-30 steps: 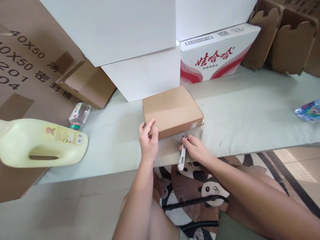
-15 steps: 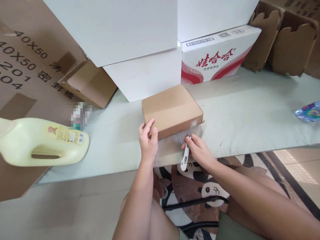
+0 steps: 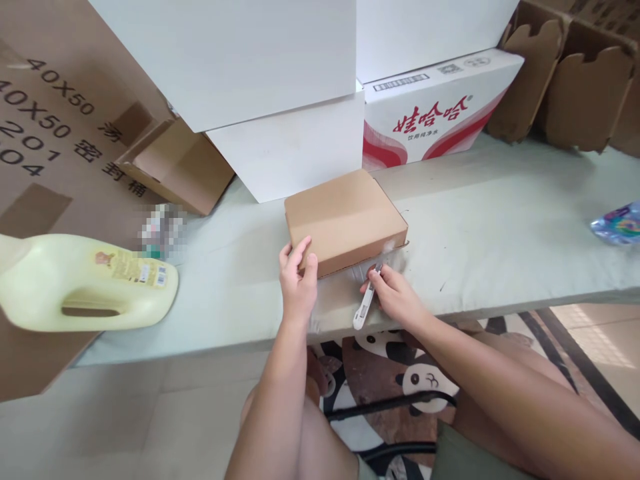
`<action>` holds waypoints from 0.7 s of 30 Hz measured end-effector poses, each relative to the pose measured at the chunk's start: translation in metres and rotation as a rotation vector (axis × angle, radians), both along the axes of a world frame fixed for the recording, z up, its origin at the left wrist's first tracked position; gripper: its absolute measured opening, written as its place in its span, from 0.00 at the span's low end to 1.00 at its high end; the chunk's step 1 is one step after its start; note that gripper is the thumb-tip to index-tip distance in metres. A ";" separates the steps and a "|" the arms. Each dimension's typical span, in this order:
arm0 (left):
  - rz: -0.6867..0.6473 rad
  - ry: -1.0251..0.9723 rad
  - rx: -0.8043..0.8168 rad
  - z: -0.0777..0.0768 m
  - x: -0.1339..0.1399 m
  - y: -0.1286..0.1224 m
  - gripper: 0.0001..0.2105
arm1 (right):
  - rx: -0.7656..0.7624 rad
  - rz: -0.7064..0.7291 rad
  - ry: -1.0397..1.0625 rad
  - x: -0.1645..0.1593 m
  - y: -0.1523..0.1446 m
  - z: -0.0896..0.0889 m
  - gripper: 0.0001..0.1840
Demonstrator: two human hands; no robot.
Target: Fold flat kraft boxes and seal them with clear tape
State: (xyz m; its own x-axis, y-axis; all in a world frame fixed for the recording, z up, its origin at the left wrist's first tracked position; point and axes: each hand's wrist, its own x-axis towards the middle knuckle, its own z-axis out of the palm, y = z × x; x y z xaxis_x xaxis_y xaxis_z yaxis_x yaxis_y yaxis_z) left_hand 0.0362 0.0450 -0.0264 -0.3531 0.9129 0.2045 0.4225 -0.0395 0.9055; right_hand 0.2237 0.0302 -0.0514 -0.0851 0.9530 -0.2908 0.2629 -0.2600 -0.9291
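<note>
A small brown cardboard box (image 3: 347, 217) lies flat on the pale cloth of the table, near its front edge. My left hand (image 3: 299, 283) grips the box at its front left corner, fingers along the left side and thumb at the front. In my right hand (image 3: 397, 293), a white utility knife (image 3: 365, 304) is pinched between thumb and fingers, its handle end pointing down toward me. The knife's front end is close to the front right edge of the box, by a piece of clear tape; whether the blade touches it, I cannot tell.
White cartons (image 3: 300, 153) are stacked behind the box, beside a red-and-white printed carton (image 3: 435, 120). On the left lie a pale yellow jug (image 3: 40, 280) and a big printed cardboard box (image 3: 60, 153). A blue-purple plastic packet (image 3: 620, 225) rests at the far right.
The knife's handle end has swung left and slightly up, and my right hand has tilted with it. My left hand and the box have barely shifted.
</note>
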 end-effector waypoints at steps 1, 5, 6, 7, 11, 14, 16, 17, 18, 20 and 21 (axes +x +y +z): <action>-0.001 0.002 0.001 0.000 0.000 0.000 0.23 | 0.001 0.000 -0.004 0.000 0.000 0.000 0.19; -0.001 -0.004 0.005 -0.001 0.000 0.000 0.23 | 0.025 -0.014 0.001 0.001 -0.002 -0.003 0.20; 0.001 -0.005 0.005 -0.001 0.000 0.000 0.23 | 0.037 -0.029 0.008 0.001 -0.003 -0.004 0.21; 0.001 -0.006 0.006 -0.001 0.000 0.000 0.23 | 0.050 -0.048 0.018 0.002 -0.004 -0.004 0.21; -0.005 -0.009 0.010 -0.002 0.000 0.000 0.21 | 0.077 -0.093 0.061 0.002 -0.006 -0.007 0.20; -0.011 -0.008 0.003 -0.001 0.000 0.000 0.22 | 0.069 -0.069 0.052 0.002 -0.006 -0.007 0.21; -0.012 -0.007 -0.002 -0.001 -0.001 0.000 0.22 | 0.067 -0.057 0.042 0.002 -0.005 -0.007 0.21; -0.012 -0.006 -0.004 -0.001 -0.001 0.000 0.22 | 0.067 -0.056 0.040 0.002 -0.005 -0.007 0.21; -0.012 -0.005 -0.006 -0.001 -0.001 0.000 0.22 | 0.067 -0.056 0.040 0.002 -0.005 -0.007 0.21; -0.015 -0.004 -0.008 -0.001 -0.001 0.000 0.21 | 0.064 -0.049 0.039 0.002 -0.005 -0.007 0.21; -0.014 -0.005 -0.008 -0.001 -0.001 0.000 0.21 | 0.063 -0.041 0.036 0.002 -0.006 -0.007 0.21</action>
